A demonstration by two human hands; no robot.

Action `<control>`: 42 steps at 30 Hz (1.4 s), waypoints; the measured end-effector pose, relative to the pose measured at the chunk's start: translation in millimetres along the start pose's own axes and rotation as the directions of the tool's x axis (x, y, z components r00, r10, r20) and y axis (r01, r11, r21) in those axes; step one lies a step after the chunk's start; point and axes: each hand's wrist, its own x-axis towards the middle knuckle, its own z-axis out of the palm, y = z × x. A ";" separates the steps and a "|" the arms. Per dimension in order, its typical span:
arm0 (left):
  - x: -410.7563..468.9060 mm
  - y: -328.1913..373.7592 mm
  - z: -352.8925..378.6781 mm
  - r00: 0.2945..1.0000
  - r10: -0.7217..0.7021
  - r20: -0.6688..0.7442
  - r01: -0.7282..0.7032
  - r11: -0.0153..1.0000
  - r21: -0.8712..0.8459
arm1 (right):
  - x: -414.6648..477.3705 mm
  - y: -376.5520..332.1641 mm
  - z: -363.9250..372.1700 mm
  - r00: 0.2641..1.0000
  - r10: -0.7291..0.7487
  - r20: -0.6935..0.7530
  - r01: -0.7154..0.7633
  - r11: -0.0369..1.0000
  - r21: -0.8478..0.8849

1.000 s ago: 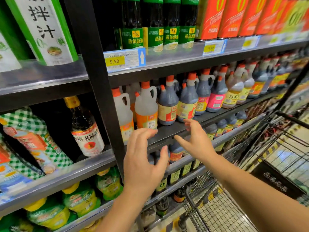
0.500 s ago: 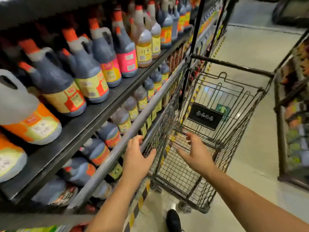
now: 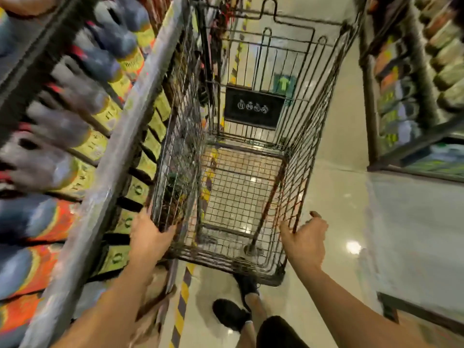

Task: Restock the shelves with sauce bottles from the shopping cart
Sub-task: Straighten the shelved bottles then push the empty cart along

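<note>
I look down into a wire shopping cart (image 3: 313,146); no bottles show in its basket. My left hand (image 3: 150,237) grips the near left corner of the cart's rim. My right hand (image 3: 305,239) grips the near right corner, thumb inside and fingers outside the wire. Dark sauce bottles (image 3: 62,126) with yellow and orange labels lie blurred on the shelves (image 3: 120,156) at the left, right beside the cart.
A second shelving unit (image 3: 414,96) with packaged goods stands across the aisle at the right. Glossy floor (image 3: 351,197) lies between it and the cart. A yellow-black floor stripe (image 3: 182,305) runs along the left shelf. My black shoes (image 3: 231,313) are just behind the cart.
My view swung from the shelf down to the cart. Both hands dropped away from the shelf and closed on the cart's near rim corners.
</note>
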 end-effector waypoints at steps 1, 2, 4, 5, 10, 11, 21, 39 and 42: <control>6.5 -3.2 6.2 1.000 -0.030 0.004 0.030 0.999 0.012 | 1.8 4.9 6.6 1.000 0.021 0.008 -0.020 1.000 -0.011; 12.3 -6.3 12.6 0.998 -0.057 0.008 0.057 0.998 0.017 | 2.9 8.5 13.4 0.999 0.041 0.028 -0.041 0.999 -0.005; 21.6 -9.0 23.7 0.996 -0.094 0.010 0.094 0.996 0.001 | 4.6 9.4 28.8 0.993 0.098 0.071 -0.103 0.993 0.060; 26.2 -9.5 28.2 0.995 -0.098 -0.003 0.098 0.995 -0.021 | 5.4 8.4 36.4 0.989 0.122 0.078 -0.130 0.987 0.097; 45.8 -7.0 40.5 0.994 -0.076 -0.080 0.075 0.997 -0.013 | 14.1 8.5 58.6 0.979 0.206 -0.010 -0.203 0.970 0.133; 49.0 -5.9 42.4 0.994 -0.070 -0.088 0.071 0.997 0.008 | 17.6 9.6 60.2 0.979 0.202 -0.029 -0.197 0.973 0.122; 85.0 44.6 59.5 0.987 0.043 -0.158 -0.033 0.997 0.065 | 91.9 -2.4 56.9 0.981 0.151 -0.118 -0.139 0.985 0.105; 210.5 175.4 70.2 0.970 0.104 -0.218 -0.095 0.994 0.051 | 261.2 -86.8 53.3 0.978 0.096 -0.187 -0.081 0.993 0.088; 232.6 201.4 70.0 0.980 0.073 -0.187 -0.070 0.997 0.026 | 291.2 -102.0 51.7 0.975 0.109 -0.194 -0.094 0.992 0.083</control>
